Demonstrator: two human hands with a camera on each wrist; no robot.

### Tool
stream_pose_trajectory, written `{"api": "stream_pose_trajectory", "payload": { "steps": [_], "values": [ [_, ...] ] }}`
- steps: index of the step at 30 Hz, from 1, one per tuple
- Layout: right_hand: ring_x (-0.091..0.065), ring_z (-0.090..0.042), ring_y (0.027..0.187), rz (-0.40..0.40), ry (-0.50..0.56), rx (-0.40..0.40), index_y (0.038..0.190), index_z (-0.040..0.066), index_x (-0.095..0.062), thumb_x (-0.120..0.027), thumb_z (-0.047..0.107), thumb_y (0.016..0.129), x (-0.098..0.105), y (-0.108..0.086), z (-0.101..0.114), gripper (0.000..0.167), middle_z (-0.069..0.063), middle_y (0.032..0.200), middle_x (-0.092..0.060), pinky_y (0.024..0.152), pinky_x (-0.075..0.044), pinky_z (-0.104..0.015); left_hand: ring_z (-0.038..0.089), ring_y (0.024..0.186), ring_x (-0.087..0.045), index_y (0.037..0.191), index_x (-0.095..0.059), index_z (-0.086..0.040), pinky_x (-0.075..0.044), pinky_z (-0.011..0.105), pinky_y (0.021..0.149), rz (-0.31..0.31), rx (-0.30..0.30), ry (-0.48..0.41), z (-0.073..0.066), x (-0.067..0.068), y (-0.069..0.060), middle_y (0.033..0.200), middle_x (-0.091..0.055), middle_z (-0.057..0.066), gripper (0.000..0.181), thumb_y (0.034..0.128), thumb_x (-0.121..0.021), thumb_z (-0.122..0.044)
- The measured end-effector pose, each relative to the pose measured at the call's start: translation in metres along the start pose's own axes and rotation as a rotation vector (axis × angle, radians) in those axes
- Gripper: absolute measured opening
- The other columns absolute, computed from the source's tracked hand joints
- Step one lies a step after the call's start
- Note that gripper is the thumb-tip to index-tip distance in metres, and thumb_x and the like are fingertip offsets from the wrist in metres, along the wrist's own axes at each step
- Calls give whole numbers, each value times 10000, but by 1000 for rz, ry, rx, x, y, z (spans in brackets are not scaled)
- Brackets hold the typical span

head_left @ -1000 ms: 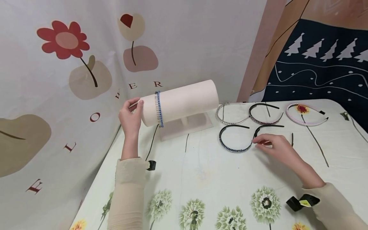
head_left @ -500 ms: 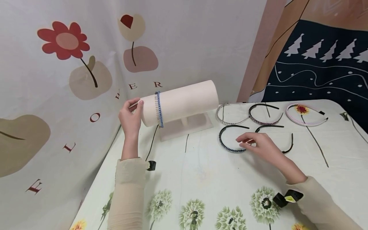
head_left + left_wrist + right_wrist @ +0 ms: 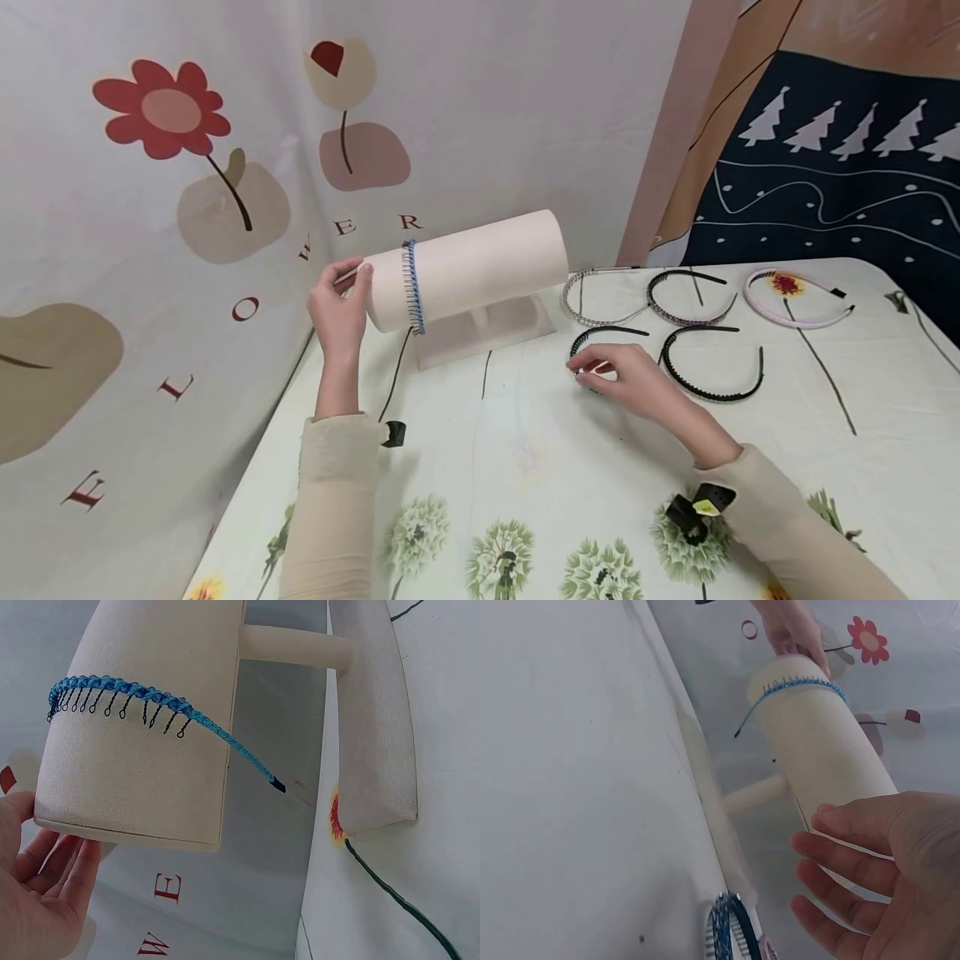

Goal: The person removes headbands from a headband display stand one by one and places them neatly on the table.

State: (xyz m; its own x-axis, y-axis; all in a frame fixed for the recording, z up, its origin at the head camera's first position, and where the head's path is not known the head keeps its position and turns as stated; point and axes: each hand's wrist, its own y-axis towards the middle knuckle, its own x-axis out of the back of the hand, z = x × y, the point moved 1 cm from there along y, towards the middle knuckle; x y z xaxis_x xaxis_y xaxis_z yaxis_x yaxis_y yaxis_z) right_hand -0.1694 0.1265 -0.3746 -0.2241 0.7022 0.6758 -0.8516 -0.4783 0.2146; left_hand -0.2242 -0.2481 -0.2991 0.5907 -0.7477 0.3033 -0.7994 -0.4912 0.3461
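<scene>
A pale cylindrical headband display stand stands on the table, its roll on a short post. A blue braided headband with small dark teeth sits around the roll near its left end. My left hand grips that left end, thumb and fingers at its rim. Over the front row of headbands hovers my right hand, fingers loosely bent. It partly hides a black-and-blue headband in the head view. In the right wrist view nothing lies between the fingers of the right hand.
Right of it lies a black headband. Behind are a silvery headband, a dark pink-toned headband and a pink headband. A flower-printed cloth covers the table; printed fabric hangs behind.
My right hand has moved left, from beside the black headband to over the black-and-blue one, uncovering the black one. The left hand stays on the stand's end.
</scene>
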Motion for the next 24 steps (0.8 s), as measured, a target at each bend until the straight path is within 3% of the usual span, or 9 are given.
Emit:
{"api": "stream_pose_trajectory", "payload": {
  "steps": [11,18,24],
  "values": [
    [-703,-201,983,43,91,37,1100,99,-723,-670,115,939,-22,22,23,171,-76,1099,-747,873,-584,-346,203,1165,-675,1202,-690,-72,-531,391,1028,-5,-9,5,0,0,0,1274,-684,86,351,955,-661,-320],
    [-695,-263,1031,72,151,75,1155,74,-694,-663,104,944,-38,32,33,214,-108,1158,-723,911,-574,-402,197,1176,-667,1213,-682,-76,-527,383,1035,0,6,3,-1,0,-1,1286,-678,85,363,957,-660,-332],
    [-684,-322,1076,81,183,88,1204,56,-666,-676,99,936,-50,41,40,272,-129,1210,-703,920,-573,-368,195,1179,-667,1212,-685,-82,-524,381,1040,0,17,4,-2,0,-1,1283,-681,85,364,955,-663,-340]
  ]
}}
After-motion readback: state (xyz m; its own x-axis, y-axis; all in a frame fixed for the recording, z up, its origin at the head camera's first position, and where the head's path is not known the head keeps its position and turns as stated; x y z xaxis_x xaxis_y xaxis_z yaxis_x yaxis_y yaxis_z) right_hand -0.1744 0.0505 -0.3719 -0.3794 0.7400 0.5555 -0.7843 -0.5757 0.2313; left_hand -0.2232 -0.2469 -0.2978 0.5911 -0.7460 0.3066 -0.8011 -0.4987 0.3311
